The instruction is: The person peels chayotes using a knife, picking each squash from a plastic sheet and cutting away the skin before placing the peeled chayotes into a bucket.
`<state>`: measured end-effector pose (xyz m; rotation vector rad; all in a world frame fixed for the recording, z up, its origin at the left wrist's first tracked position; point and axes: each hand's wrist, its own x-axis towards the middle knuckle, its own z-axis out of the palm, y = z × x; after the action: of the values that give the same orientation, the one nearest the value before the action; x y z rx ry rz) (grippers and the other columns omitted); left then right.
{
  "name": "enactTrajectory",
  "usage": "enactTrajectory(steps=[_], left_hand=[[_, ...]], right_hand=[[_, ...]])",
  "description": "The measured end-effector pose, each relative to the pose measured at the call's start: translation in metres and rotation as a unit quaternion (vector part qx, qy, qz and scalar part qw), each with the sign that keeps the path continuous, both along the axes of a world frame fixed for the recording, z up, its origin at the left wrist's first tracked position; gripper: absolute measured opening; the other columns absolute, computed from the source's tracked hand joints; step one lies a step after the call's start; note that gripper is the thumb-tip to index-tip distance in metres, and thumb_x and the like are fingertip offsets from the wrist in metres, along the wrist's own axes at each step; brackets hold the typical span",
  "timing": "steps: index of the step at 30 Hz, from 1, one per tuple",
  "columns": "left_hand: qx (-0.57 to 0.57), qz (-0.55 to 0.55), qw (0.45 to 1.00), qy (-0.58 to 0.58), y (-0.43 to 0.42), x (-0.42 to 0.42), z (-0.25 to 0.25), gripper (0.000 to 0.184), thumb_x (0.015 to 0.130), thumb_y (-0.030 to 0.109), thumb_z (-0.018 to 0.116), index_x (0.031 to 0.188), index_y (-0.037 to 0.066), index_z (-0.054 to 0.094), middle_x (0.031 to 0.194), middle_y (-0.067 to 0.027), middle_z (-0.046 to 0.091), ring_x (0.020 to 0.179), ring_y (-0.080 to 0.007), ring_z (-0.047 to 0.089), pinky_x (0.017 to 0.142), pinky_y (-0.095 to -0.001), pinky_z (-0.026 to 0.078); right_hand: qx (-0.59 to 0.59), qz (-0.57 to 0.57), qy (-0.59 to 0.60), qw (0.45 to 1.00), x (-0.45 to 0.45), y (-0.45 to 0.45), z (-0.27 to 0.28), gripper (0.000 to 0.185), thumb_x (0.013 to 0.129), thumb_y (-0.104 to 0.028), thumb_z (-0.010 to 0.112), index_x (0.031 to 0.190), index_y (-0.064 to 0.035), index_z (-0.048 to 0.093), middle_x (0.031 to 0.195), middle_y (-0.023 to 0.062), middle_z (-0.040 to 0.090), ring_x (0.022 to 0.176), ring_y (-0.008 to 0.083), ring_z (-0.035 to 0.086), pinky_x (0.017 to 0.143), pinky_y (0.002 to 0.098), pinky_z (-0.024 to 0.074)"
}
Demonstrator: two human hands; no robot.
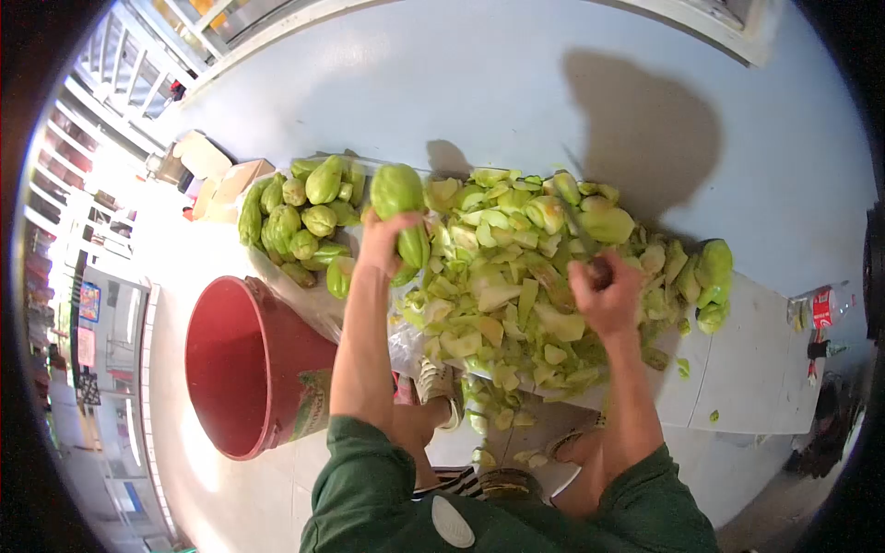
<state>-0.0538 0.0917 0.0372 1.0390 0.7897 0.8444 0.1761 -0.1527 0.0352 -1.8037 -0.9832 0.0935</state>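
Observation:
My left hand is wrapped round a large pale-green chayote, holding it upright at the left end of the cut pile. In my right hand is a knife, gripped by its dark handle, its long blade pointing up and away over the pieces. Beneath and between both hands spreads a big heap of cut chayote pieces. Several whole chayotes lie on plastic to the left of my left hand. More whole green ones rest at the right end of the heap.
A red bucket stands on the floor at my left. Cardboard boxes sit beyond the whole chayotes. A pale blue wall runs behind the heap. On the right lies a plastic bottle with a red label. My feet are below the heap.

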Motion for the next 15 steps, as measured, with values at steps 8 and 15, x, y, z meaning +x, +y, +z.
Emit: enactTrajectory(steps=[8, 15], left_hand=[[0.418, 0.063, 0.887, 0.188, -0.114, 0.023, -0.025, 0.072, 0.065, 0.012, 0.078, 0.126, -0.006, 0.044, 0.097, -0.0137, 0.066, 0.085, -0.0233, 0.064, 0.079, -0.0335, 0.051], [0.212, 0.006, 0.977, 0.018, -0.126, 0.039, -0.042, 0.055, 0.085, 0.020, 0.069, 0.130, 0.001, 0.043, 0.119, -0.0098, 0.058, 0.106, -0.0174, 0.055, 0.093, -0.0334, 0.046]], right_hand=[[0.045, 0.148, -0.236, 0.959, -0.050, -0.006, 0.000, 0.020, 0.057, -0.009, 0.070, 0.070, -0.0089, 0.055, 0.063, 0.0086, 0.056, 0.056, 0.0271, 0.057, 0.050, 0.0391, 0.0453], [-0.008, 0.169, -0.264, 0.950, -0.062, -0.005, -0.002, 0.027, 0.054, -0.012, 0.072, 0.076, -0.0099, 0.057, 0.067, 0.0044, 0.058, 0.063, 0.0247, 0.059, 0.056, 0.0384, 0.0461]])
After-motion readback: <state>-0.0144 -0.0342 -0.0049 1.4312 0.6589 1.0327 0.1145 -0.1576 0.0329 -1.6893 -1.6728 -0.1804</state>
